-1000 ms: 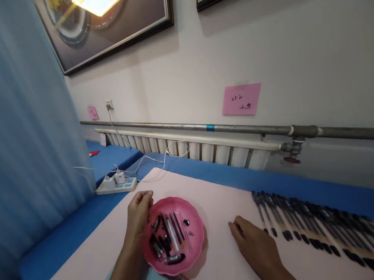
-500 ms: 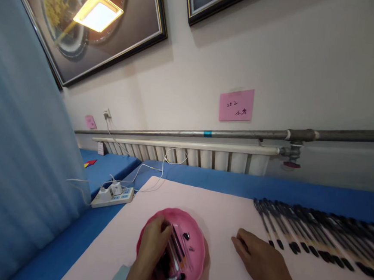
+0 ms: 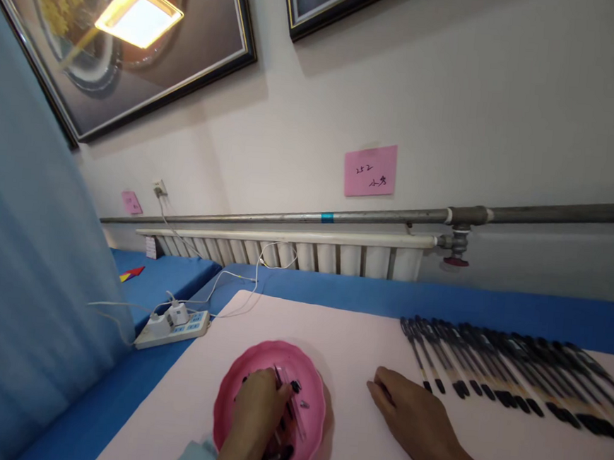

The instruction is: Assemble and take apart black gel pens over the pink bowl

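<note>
My left hand (image 3: 258, 410) reaches into a pink scalloped bowl (image 3: 315, 401), its fingers curled closed among thin sticks. What they grip is hidden under the hand. Inside the bowl lie clear and dark thin sticks (image 3: 296, 410), small black pieces (image 3: 295, 385) and a larger black piece (image 3: 279, 457). To the right, my right hand (image 3: 414, 416) rests on the pale pink sheet (image 3: 347, 389) with its fingers curled in, and nothing shows in it. Just beyond it is a row of long thin pen-like sticks (image 3: 488, 358) with black ends.
A white power strip (image 3: 171, 329) with plugs and cables sits on the blue bed (image 3: 302, 286) at left. A light blue cloth (image 3: 194, 458) lies beside the bowl. A blue curtain (image 3: 34, 251) hangs at left; a radiator (image 3: 350, 258) and pipe (image 3: 382, 215) run along the wall.
My left hand has moved deeper over the sticks in the bowl and now covers more of them. My right hand stays on the sheet. The camera has turned slightly right.
</note>
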{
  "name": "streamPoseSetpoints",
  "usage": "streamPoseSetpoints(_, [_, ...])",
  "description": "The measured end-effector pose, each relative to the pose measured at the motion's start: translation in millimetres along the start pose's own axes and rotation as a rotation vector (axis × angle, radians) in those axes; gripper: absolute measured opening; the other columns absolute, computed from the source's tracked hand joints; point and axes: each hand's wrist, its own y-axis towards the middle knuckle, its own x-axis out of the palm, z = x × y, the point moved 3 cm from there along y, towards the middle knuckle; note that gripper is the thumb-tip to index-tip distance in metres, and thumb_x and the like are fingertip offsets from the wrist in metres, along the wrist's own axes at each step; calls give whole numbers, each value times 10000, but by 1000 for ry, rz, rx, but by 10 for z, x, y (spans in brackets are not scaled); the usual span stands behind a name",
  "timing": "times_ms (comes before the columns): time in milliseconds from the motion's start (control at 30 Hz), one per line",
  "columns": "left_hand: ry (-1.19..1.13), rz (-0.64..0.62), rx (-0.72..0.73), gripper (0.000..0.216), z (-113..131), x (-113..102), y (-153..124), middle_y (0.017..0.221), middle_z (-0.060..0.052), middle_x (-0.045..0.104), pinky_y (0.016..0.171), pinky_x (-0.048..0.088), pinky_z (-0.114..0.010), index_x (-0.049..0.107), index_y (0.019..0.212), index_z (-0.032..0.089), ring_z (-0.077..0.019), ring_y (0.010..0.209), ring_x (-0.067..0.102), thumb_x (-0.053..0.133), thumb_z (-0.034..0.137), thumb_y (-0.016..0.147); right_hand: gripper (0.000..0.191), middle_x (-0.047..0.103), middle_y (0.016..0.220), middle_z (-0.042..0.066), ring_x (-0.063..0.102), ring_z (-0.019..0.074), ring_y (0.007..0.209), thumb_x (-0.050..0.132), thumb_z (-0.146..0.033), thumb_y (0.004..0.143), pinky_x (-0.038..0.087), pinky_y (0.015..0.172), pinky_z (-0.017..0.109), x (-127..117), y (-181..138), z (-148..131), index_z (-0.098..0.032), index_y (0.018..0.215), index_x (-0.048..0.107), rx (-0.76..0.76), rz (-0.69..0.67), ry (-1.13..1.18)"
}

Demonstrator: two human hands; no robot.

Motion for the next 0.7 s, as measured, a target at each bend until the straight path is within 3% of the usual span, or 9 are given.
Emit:
streamPoseSetpoints(267, [20, -59, -48, 250, 145, -23, -40, 449, -95, 607, 493, 340, -296, 560, 436, 196, -237, 457, 577, 588, 306, 658, 236, 549, 607, -20, 526, 154, 566, 373, -296, 848, 228, 507, 243, -5, -4, -17, -214, 627, 374, -4, -7, -20])
streamPoseSetpoints(367, [47, -55, -82, 147, 147, -37, -46, 515, -125, 640, 522, 361, -306, 593, 475, 180, -265, 520, 604, 642, 256, 591, 240, 548, 597, -19, 522, 152, 555, 374, -288, 849, 223, 501, 242, -18, -10, -22, -214, 620, 374, -4, -5, -21])
streamPoseSetpoints(533, [80, -53, -102, 126, 155, -65, -54, 714, -213, 685, 563, 366, -333, 641, 595, 137, -321, 669, 634, 576, 232, 644, 241, 551, 595, -18, 519, 149, 544, 393, -278, 841, 223, 490, 239, -44, -16, -33, -215, 608, 385, -1, 9, -4])
streamPoseSetpoints(700, [23, -63, -85, 147, 113, -46, -26, 719, -185, 683, 559, 352, -315, 629, 607, 138, -288, 676, 624, 545, 236, 676, 241, 548, 592, -19, 516, 151, 548, 394, -273, 836, 225, 491, 239, -46, -14, -42, -215, 603, 375, 6, -1, 9])
